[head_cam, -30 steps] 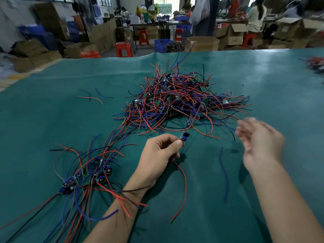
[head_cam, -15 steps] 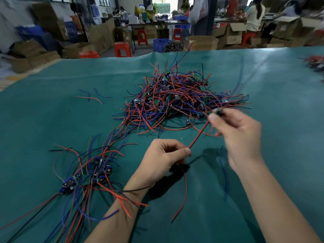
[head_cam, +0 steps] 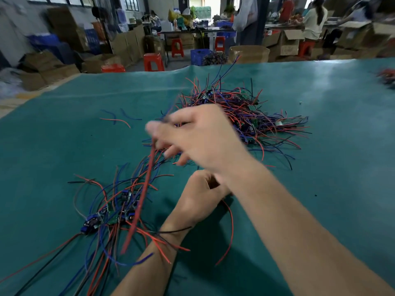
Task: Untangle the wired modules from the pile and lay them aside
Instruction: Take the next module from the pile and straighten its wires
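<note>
The right hand (head_cam: 198,137) (blurred) pinches a long red wire (head_cam: 140,199) that runs lengthwise toward the sorted bundle of wired modules (head_cam: 111,212) at the teal table's (head_cam: 53,135) near-left. The left hand (head_cam: 199,199) rests curled; its contents are unclear. The tangled red-and-blue pile (head_cam: 245,116) lies beyond.

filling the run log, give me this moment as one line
right hand: pinching red wire, blurred | left hand: curled on mat, contents hidden | sorted modules: left | pile: behind hands
</note>
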A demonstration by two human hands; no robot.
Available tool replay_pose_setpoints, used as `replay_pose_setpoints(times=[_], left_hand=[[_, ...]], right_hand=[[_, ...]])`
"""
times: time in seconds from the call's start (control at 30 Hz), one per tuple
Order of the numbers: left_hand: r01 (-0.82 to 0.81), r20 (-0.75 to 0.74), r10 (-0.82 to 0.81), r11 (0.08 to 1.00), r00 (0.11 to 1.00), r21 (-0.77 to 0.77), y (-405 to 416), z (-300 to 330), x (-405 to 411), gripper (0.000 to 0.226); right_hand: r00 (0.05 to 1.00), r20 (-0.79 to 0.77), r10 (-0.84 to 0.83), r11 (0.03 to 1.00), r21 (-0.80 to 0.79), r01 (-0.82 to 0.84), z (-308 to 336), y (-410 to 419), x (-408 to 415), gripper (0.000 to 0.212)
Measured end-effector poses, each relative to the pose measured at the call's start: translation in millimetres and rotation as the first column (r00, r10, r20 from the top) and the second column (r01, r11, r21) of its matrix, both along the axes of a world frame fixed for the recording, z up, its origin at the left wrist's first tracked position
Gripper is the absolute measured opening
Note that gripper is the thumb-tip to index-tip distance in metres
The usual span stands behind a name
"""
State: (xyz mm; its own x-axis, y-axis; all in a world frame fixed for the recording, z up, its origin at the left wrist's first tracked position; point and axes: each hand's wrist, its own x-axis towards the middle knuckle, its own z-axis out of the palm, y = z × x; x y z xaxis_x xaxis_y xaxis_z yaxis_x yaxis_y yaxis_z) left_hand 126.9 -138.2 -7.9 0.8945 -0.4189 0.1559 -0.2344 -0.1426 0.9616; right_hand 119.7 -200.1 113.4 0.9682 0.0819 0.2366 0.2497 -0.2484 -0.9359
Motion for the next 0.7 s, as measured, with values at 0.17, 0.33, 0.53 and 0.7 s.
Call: replay_pose_setpoints(times=[0.17,0.33,0.53,0.7], left_hand=[[-0.019,0.049,0.022,0.998,0.999,-0.053,-1,2,0,0.02],[0.01,-0.035,-0.01,1.0,0.999,0.013,-2,-3,4,0.014],[-0.002,-0.077,0.001,1.0,0.997,-0.02,-3,-2,3,0.016],[-0.018,-0.096,0.015,0.999,0.995,-0.028,-3,-2,3,0.017]], right_hand=[[0.982,0.023,-0.187,0.691,-0.708,0.148,-33,-3,40,0.035],[0.934,0.071,-0.349,0.357,-0.912,0.202,-70,-75,64,0.025],[0.889,0.154,-0.431,0.399,-0.851,0.341,-85,-109,62,0.015],[0.828,0.11,-0.549,0.653,-0.562,0.507,-75,-124,50,0.02]])
